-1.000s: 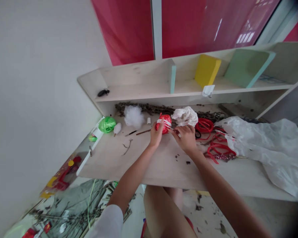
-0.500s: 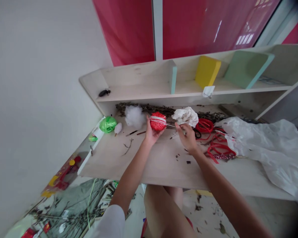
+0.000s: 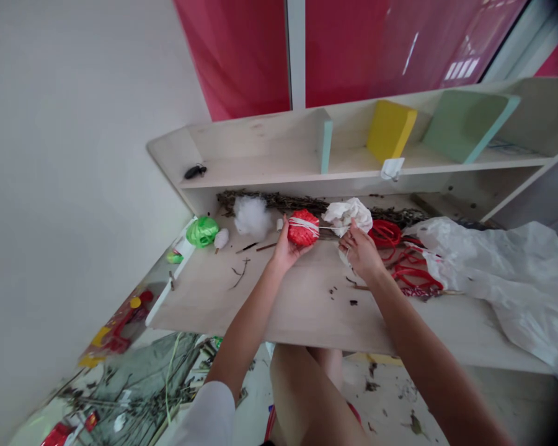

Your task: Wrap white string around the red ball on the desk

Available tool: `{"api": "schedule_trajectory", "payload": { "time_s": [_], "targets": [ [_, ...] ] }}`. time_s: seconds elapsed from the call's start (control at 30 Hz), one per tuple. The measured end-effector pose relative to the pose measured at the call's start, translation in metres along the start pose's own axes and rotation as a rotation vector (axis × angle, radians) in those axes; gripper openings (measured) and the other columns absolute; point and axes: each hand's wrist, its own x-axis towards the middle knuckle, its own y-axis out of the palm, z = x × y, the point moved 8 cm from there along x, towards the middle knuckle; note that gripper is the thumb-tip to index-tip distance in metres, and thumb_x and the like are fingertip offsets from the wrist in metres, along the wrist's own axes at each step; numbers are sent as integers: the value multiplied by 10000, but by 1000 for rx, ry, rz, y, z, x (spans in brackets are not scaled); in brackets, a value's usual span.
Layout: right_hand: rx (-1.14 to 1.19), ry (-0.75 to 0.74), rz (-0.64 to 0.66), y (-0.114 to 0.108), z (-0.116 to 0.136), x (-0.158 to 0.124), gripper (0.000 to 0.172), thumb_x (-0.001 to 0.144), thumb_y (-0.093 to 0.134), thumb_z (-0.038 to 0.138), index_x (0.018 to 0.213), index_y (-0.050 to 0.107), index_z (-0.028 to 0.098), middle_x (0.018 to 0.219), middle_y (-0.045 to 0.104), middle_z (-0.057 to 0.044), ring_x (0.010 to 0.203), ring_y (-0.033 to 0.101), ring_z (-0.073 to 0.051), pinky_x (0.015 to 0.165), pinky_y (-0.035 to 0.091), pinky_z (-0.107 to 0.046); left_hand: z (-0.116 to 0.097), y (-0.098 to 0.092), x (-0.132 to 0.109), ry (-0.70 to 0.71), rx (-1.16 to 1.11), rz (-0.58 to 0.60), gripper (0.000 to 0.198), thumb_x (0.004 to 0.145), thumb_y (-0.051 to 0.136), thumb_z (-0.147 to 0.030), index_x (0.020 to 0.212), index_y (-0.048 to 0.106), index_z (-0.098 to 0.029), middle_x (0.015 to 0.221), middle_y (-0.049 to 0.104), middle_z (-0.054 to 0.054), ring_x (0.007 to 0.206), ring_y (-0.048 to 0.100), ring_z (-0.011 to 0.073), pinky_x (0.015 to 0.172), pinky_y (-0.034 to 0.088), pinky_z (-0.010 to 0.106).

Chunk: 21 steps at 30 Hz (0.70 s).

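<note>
My left hand [image 3: 288, 249] is closed around a red ball [image 3: 302, 233] held above the desk. White string [image 3: 328, 228] circles the ball's middle in several turns. From the ball the string runs taut to my right hand [image 3: 359, 246], whose fingers are pinched on it. Just behind that hand lies a crumpled white paper [image 3: 346, 214]. To the left rest a tuft of white stuffing [image 3: 251, 217], a bundle of green plastic ribbon [image 3: 203, 231] and a small white wad on a stick [image 3: 221, 238].
Red ribbon [image 3: 385, 235] and a clear plastic bag [image 3: 497, 266] lie on the desk [image 3: 242, 310] at right. Dry twigs [image 3: 283, 202] line its back under a shelf with coloured dividers [image 3: 390, 130]. More sticks [image 3: 144, 384] litter the floor at left.
The red ball and my left hand have shifted slightly right and turned a little. My right hand has moved right and a bit upward, drawing the string out longer.
</note>
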Motion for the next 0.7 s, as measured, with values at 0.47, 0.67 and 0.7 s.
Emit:
{"api": "schedule_trajectory", "payload": {
  "time_s": [0.47,0.67,0.7],
  "targets": [
    [-207,-42,63,12,-8,-6,569,615,714,715,571,430,225,510,341,61,469,333,-87,461,330,-254,-6,24,-17,-63,-172,173,678,958,218,-596,1395,461,-139,1209,664,161,1169,606,257,965,512,436],
    [-384,-120,56,16,-1,-10,592,639,656,764,549,464,211,458,389,49,445,351,-86,436,279,-242,-9,16,-12,-41,-137,174,646,947,277,-588,1379,485,-155,1218,666,153,1184,602,254,952,528,410],
    [-396,-124,55,16,-1,-10,593,648,646,766,550,463,211,446,380,53,434,342,-83,432,266,-241,-10,14,-11,-36,-142,169,642,951,263,-582,1373,493,-156,1221,666,149,1183,605,246,945,533,393]
  ]
}}
